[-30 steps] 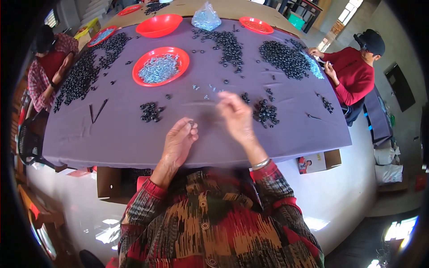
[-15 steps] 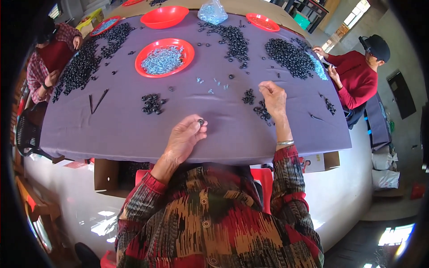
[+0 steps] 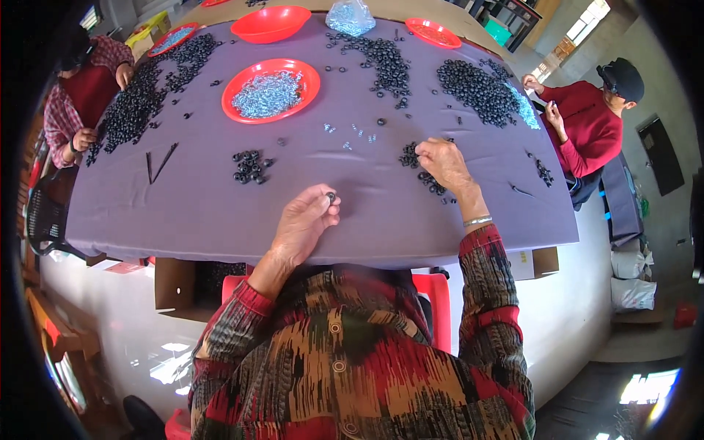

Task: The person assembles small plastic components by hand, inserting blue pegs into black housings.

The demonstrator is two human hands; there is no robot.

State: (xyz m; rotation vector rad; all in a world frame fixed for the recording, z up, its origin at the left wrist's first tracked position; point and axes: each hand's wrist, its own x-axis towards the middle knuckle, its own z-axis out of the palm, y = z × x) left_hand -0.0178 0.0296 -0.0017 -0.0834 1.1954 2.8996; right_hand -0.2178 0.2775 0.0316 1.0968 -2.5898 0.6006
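Pinched between the thumb and fingers of my left hand [image 3: 306,218] is a small round black part [image 3: 331,196], held above the near part of the table. My right hand [image 3: 446,163] is over a small pile of black parts [image 3: 409,154], its fingertips bent together at the pile's edge; whatever they grip is hidden. More black parts [image 3: 434,186] lie under and beside that wrist. Left of my left hand sits a loose cluster of round black parts [image 3: 250,167]. Several tiny clear-blue springs [image 3: 347,146] are scattered on the cloth farther away.
A red plate [image 3: 233,110] holds a heap of pale blue springs. Beyond stand a red bowl [image 3: 271,26] and a bag of springs [image 3: 350,18]. Large black heaps [image 3: 480,92] spread across the purple cloth. Black tweezers [image 3: 158,164] lie at left. Two people sit at either side.
My right hand has moved left and down onto the small black pile. The left hand keeps its place with the round black part. The person at right has shifted their hands slightly.
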